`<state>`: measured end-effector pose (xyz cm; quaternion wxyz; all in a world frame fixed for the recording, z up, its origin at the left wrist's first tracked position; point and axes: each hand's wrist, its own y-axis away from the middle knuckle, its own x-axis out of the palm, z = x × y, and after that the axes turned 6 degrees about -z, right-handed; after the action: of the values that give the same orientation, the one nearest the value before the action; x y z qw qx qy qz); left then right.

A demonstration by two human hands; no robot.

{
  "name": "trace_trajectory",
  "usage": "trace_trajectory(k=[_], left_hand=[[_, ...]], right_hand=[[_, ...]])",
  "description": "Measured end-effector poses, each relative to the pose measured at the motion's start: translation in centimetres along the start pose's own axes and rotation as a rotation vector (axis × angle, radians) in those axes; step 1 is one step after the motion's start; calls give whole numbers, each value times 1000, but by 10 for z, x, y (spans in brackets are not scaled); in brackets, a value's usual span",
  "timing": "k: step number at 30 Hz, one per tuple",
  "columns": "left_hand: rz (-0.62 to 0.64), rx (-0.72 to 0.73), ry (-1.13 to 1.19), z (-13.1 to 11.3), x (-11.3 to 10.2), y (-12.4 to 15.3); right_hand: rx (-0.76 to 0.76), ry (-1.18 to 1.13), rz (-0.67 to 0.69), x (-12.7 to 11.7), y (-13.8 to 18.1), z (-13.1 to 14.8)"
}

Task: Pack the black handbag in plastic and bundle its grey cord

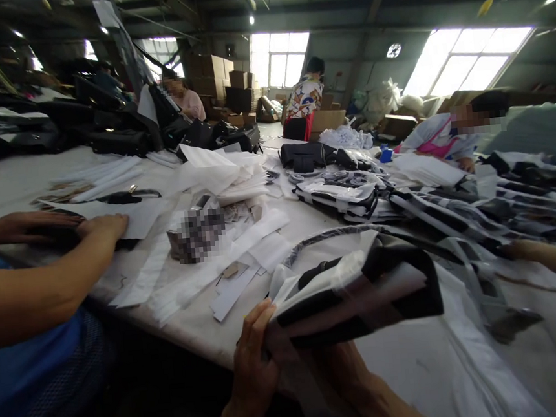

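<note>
A black handbag (pixel 387 290) with white wrapping is tilted up above the table's near edge, in front of me. Its handle (pixel 338 232), wrapped in clear film, arches behind it. My left hand (pixel 255 360) is closed around the bag's left end, thumb toward me and fingers over the side. Underneath the bag is my right hand (pixel 346 374); it holds the bag from below, and its fingertips are hidden. White sheet material (pixel 414 372) lies on the table just right of my hands.
A grey hand tool, possibly a tape dispenser (pixel 493 300), lies at right near another person's arm (pixel 545 260). Wrapped bags (pixel 339 193) are piled beyond. Paper strips (pixel 237 293) spread leftward, where a co-worker's hands (pixel 102 227) press paper over a black item.
</note>
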<state>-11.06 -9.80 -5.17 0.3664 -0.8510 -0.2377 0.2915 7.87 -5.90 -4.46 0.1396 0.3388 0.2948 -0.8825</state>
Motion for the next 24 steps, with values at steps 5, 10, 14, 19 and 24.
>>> trace_trajectory(k=[5, 10, 14, 19, 24], left_hand=[[57, 36, -4, -12, 16, -1], [141, 218, 21, -18, 20, -1], [187, 242, 6, -19, 24, 0], [208, 242, 32, -24, 26, -1], [265, 248, 59, -29, 32, -1]], right_hand=[[-9, 136, 113, 11, 13, 19], [170, -26, 125, 6, 34, 26], [465, -349, 37, -7, 41, 38], [722, -494, -44, -13, 54, 45], [859, -542, 21, -6, 80, 48]])
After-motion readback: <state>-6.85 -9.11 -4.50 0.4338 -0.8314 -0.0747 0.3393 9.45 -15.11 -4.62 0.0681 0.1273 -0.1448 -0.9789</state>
